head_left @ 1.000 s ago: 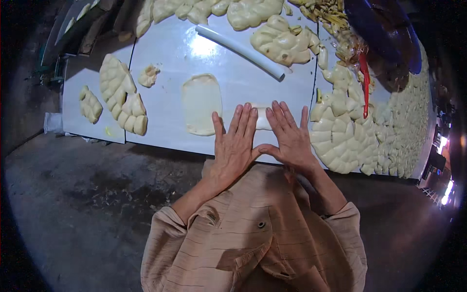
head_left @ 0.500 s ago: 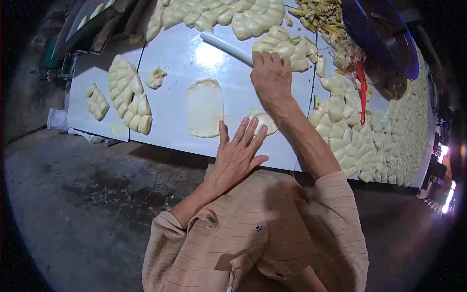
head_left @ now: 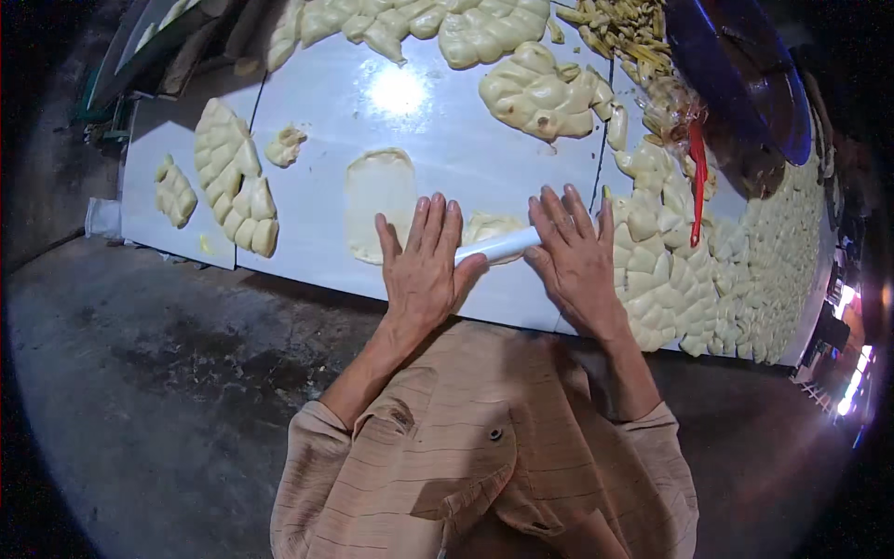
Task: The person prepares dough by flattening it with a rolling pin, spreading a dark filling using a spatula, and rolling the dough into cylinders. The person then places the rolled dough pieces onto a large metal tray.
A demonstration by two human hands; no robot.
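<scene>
A smooth white rolling pin [head_left: 503, 245] lies across a small flattened piece of dough [head_left: 489, 224] near the front edge of the table. On its left end rests my left hand [head_left: 424, 270], palm down with the fingers stretched out. My right hand [head_left: 579, 265] lies flat over the other end, fingers spread. Both palms hide the pin's ends. Just left of the small piece, a thin rolled-out dough sheet [head_left: 377, 200] lies flat, its right edge partly behind my left fingers.
Dough pieces [head_left: 535, 93] cluster behind the pin, with more [head_left: 670, 279] along the right. Scored dough [head_left: 223, 168] and a small lump [head_left: 285, 146] lie left. A red-handled tool [head_left: 697, 182], a blue basin [head_left: 792, 121] and yellowish strips [head_left: 619, 37] stand at the back right.
My right hand has brought the rolling pin from the back of the table down onto the small dough piece. My left hand has shifted slightly left and up, onto the pin's left end.
</scene>
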